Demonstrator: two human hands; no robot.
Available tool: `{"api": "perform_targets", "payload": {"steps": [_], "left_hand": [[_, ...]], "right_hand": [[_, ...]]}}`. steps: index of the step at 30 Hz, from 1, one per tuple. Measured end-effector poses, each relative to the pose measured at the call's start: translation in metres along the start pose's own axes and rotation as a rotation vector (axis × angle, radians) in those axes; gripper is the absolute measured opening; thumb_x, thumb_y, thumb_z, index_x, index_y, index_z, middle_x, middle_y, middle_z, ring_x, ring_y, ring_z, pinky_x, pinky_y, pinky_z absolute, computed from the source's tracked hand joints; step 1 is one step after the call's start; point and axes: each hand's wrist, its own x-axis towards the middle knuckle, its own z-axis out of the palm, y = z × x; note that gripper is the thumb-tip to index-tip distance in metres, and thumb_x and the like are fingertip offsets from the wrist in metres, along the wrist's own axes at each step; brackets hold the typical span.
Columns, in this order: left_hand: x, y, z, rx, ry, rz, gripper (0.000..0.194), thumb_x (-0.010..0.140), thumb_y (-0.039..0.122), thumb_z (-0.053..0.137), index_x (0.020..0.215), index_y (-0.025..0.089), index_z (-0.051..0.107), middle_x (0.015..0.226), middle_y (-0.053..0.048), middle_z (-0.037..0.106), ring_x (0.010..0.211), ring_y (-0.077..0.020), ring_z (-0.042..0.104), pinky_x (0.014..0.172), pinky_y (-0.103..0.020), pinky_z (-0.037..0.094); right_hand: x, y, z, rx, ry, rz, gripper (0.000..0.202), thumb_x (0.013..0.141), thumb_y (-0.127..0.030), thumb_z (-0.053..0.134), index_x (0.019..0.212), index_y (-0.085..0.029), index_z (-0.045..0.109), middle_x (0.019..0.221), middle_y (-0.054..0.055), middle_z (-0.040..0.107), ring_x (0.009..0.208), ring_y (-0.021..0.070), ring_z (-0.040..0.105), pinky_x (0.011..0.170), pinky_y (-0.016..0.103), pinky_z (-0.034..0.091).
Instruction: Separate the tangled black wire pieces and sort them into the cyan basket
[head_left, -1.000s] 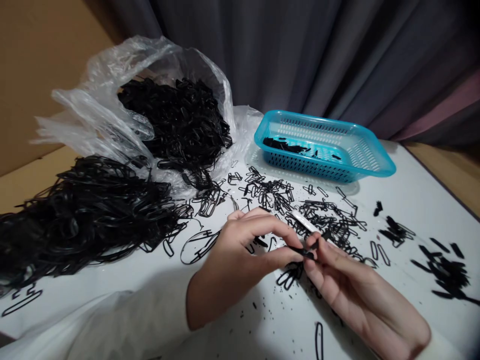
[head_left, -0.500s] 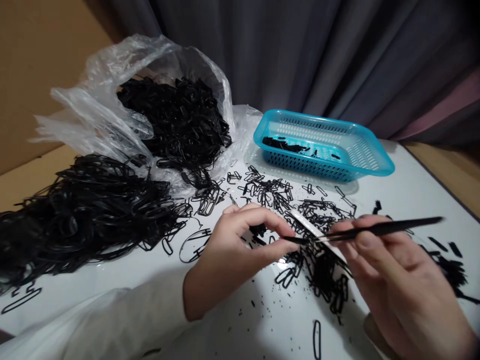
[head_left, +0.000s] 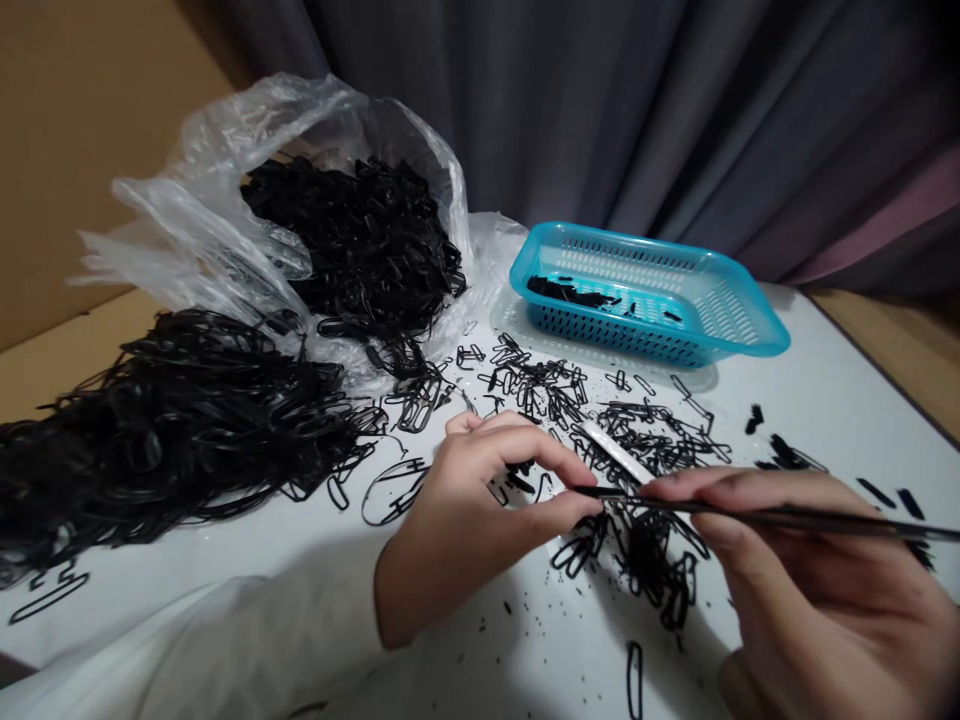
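Observation:
My left hand (head_left: 469,520) pinches a small black strip (head_left: 589,491) between thumb and forefinger. In my right hand (head_left: 817,590) a pair of dark tweezers (head_left: 832,519) lies almost level, gripped by thumb and fingers. The tweezers' tips reach the strip beside my left fingertips; whether they clamp it I cannot tell. Below and behind both hands, thin black loop-shaped pieces (head_left: 664,430) are scattered over the white table (head_left: 555,660). A white stick (head_left: 615,452) rests among them, its near end hidden by the right fingers.
A blue plastic basket (head_left: 750,345) holding some black bits stands at the back right. At the left, a torn clear plastic bag (head_left: 202,235) spills tangled black pieces (head_left: 360,240), and another heap (head_left: 187,430) lies in front. A grey curtain (head_left: 517,100) hangs behind.
The tweezers have swung from tilting upward to nearly level, with their tips now at my left fingertips. My right hand has turned and shifted slightly; the left hand keeps its pinch.

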Motion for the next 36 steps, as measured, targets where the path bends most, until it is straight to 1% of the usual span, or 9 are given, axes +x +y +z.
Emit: {"api": "perform_targets", "payload": {"steps": [9, 17, 24, 28, 30, 32, 34, 36], "left_hand": [[-0.0015, -0.0010, 0.0004, 0.019, -0.002, 0.006, 0.012, 0.070, 0.019, 0.077, 0.068, 0.026, 0.067, 0.073, 0.010, 0.069, 0.073, -0.0147, 0.060, 0.089, -0.041, 0.022], [-0.0011, -0.0030, 0.0028, 0.033, 0.017, 0.008, 0.014, 0.069, 0.018, 0.078, 0.067, 0.026, 0.066, 0.072, 0.010, 0.068, 0.073, -0.0144, 0.060, 0.087, -0.040, 0.022], [-0.0038, -0.0033, 0.0021, 0.040, 0.011, -0.002, 0.015, 0.069, 0.019, 0.078, 0.066, 0.025, 0.065, 0.073, 0.010, 0.068, 0.074, -0.0147, 0.061, 0.089, -0.041, 0.020], [-0.0030, -0.0044, 0.0050, 0.043, 0.014, 0.001, 0.014, 0.069, 0.020, 0.078, 0.066, 0.024, 0.065, 0.073, 0.009, 0.069, 0.073, -0.0152, 0.061, 0.088, -0.041, 0.022], [-0.0023, -0.0055, 0.0059, 0.046, 0.011, -0.009, 0.014, 0.069, 0.021, 0.079, 0.065, 0.023, 0.065, 0.072, 0.008, 0.068, 0.073, -0.0154, 0.061, 0.089, -0.041, 0.023], [-0.0019, -0.0063, 0.0060, 0.049, 0.000, -0.015, 0.014, 0.069, 0.022, 0.079, 0.065, 0.023, 0.065, 0.073, 0.008, 0.069, 0.073, -0.0157, 0.061, 0.089, -0.041, 0.023], [-0.0020, -0.0065, 0.0054, 0.049, -0.017, -0.012, 0.014, 0.070, 0.022, 0.078, 0.066, 0.023, 0.065, 0.074, 0.007, 0.069, 0.074, -0.0162, 0.062, 0.090, -0.042, 0.024], [-0.0026, -0.0059, 0.0043, 0.046, -0.035, -0.007, 0.013, 0.071, 0.022, 0.078, 0.068, 0.023, 0.065, 0.075, 0.006, 0.070, 0.075, -0.0167, 0.062, 0.092, -0.042, 0.025]], "right_hand": [[-0.0004, -0.0088, 0.0013, -0.129, 0.009, -0.066, 0.010, 0.084, -0.020, 0.061, 0.088, -0.029, 0.063, 0.088, -0.005, 0.071, 0.087, 0.0093, 0.068, 0.077, 0.013, 0.056], [-0.0023, -0.0074, 0.0043, -0.149, 0.038, -0.083, 0.013, 0.083, -0.017, 0.062, 0.089, -0.028, 0.063, 0.090, -0.005, 0.071, 0.088, 0.0078, 0.067, 0.082, 0.012, 0.054], [-0.0008, -0.0056, 0.0058, -0.166, 0.013, -0.119, 0.015, 0.083, -0.014, 0.060, 0.089, -0.027, 0.063, 0.090, -0.006, 0.071, 0.088, 0.0051, 0.067, 0.086, 0.009, 0.052], [-0.0032, -0.0074, 0.0068, -0.192, 0.014, -0.121, 0.016, 0.083, -0.013, 0.061, 0.090, -0.027, 0.064, 0.089, -0.006, 0.071, 0.086, 0.0043, 0.067, 0.084, 0.007, 0.051], [-0.0036, -0.0074, 0.0075, -0.184, 0.016, -0.106, 0.016, 0.082, -0.013, 0.061, 0.089, -0.027, 0.065, 0.088, -0.006, 0.072, 0.085, 0.0049, 0.067, 0.082, 0.007, 0.052], [-0.0024, -0.0060, 0.0075, -0.136, 0.010, -0.058, 0.014, 0.082, -0.014, 0.062, 0.087, -0.027, 0.065, 0.086, -0.005, 0.072, 0.084, 0.0056, 0.068, 0.080, 0.008, 0.053], [0.0005, -0.0032, 0.0066, -0.039, -0.014, 0.047, 0.008, 0.083, -0.019, 0.064, 0.085, -0.026, 0.065, 0.085, -0.005, 0.072, 0.081, 0.0059, 0.069, 0.077, 0.008, 0.054], [0.0044, -0.0002, 0.0054, 0.112, -0.055, 0.202, 0.004, 0.084, -0.023, 0.065, 0.087, -0.026, 0.065, 0.085, -0.003, 0.073, 0.079, 0.0061, 0.069, 0.072, 0.007, 0.054]]}}
